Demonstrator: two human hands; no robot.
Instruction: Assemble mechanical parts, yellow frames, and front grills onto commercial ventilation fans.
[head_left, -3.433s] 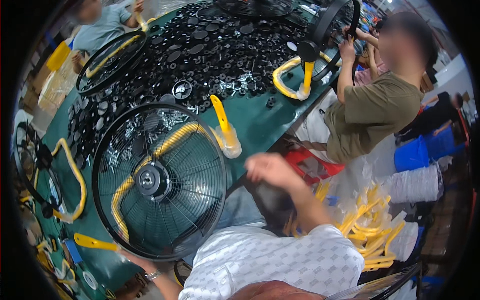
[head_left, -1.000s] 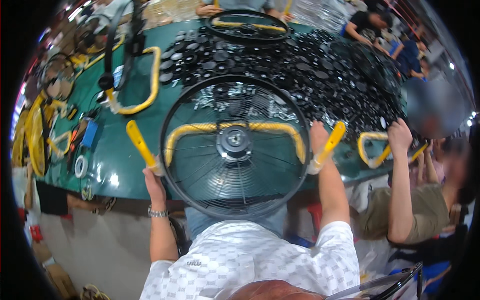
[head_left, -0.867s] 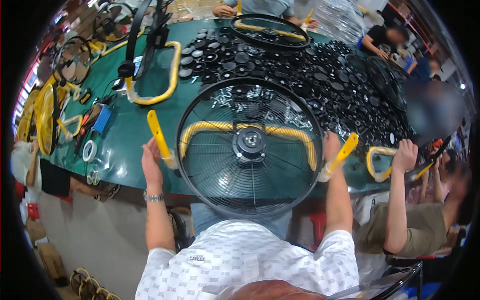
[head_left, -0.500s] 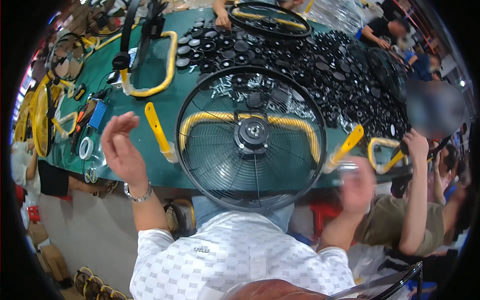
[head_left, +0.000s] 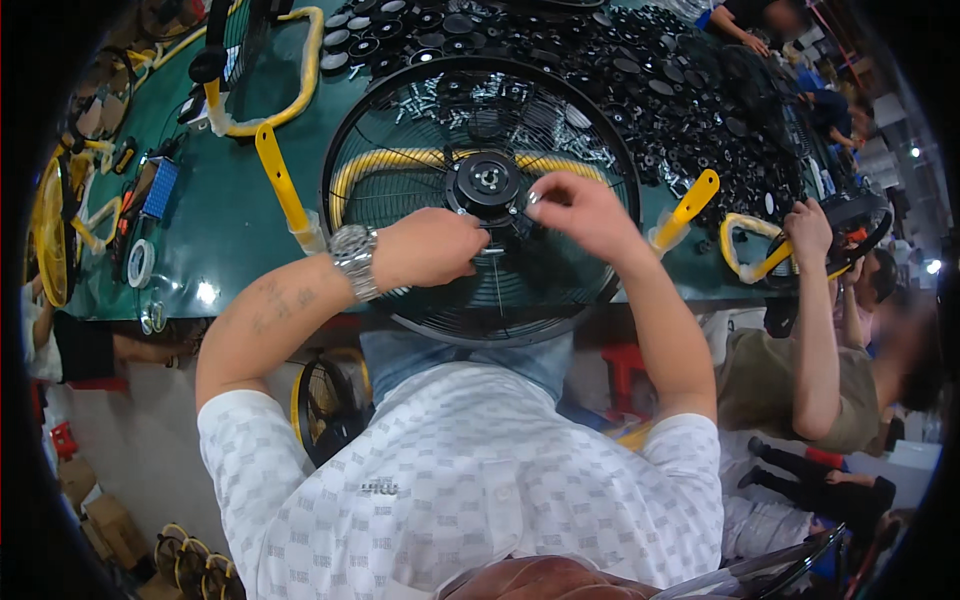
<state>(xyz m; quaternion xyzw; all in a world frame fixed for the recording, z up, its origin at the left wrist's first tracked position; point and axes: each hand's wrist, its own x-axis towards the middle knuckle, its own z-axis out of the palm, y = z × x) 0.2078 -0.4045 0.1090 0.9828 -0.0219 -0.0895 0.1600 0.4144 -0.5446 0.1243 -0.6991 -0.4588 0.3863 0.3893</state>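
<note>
A round black wire fan guard [head_left: 325, 205] lies before me at the table's near edge, with a black motor hub [head_left: 487, 178] at its centre. Below the hub's left side, my left hand [head_left: 430, 247] has its fingers closed together; what they hold, if anything, is hidden. My right hand [head_left: 585, 212] pinches at the hub's right side, on something too small to name. Under the guard runs a bent yellow tube frame [head_left: 400, 160]. Its flat yellow ends stick up, one left end [head_left: 280, 185] and one right end [head_left: 687, 208].
Black round parts [head_left: 640, 90] and loose silver screws [head_left: 440, 112] cover the far side of the green table [head_left: 230, 170]. Another yellow frame [head_left: 300, 95] stands back left, near a blue box [head_left: 160, 188] and a tape roll [head_left: 140, 262]. A co-worker's arm [head_left: 815, 300] is at right.
Both my hands have come inward from beside the guard to its hub, and their fingers have closed. The whole view has shifted, so the table sits higher and further left.
</note>
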